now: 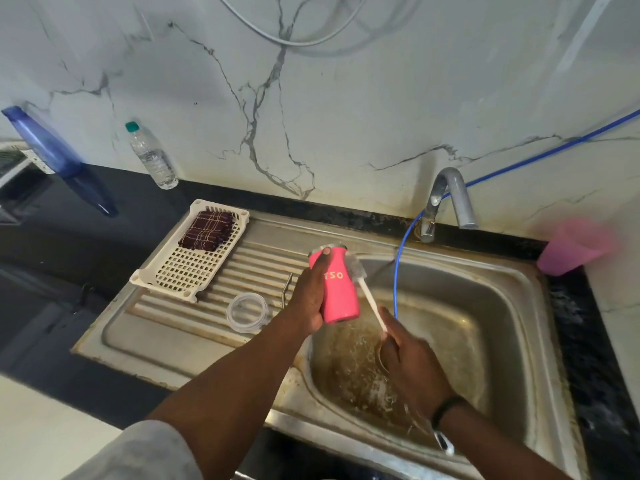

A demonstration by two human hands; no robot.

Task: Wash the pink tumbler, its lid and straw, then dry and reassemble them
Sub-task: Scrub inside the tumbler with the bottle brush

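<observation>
Tumbler (pixel 341 289) sits in the left hand (pixel 310 299), held over the near-left edge of the sink (pixel 512 306). The left fingers (pixel 322 263) are curled round its pink body, thumb laid up the side toward the metal rim, so the body lies inside that grip with its long axis tilted, mouth up and away from the person, base down toward the wrist.

The right hand (pixel 412 362) is below and to the right, over the basin. Its fingers are closed round the lower end of a white bottle brush (pixel 365 287), whose handle runs up and to the left from those fingers to the bristle head, which lies against the tumbler's upper side just beside the mouth. So the tumbler lies up and left of the right fingers, along the line of the brush handle. Whether the bristles are inside the mouth or only outside it I cannot tell.

The clear lid (pixel 247 312) lies flat on the ribbed drainboard just left of the left fingers, and the metal straw (pixel 287 289) lies between lid and hand, both nearer the left hand. Judging by this, scrubbing of the tumbler is under way, with lid and straw not yet in hand
</observation>
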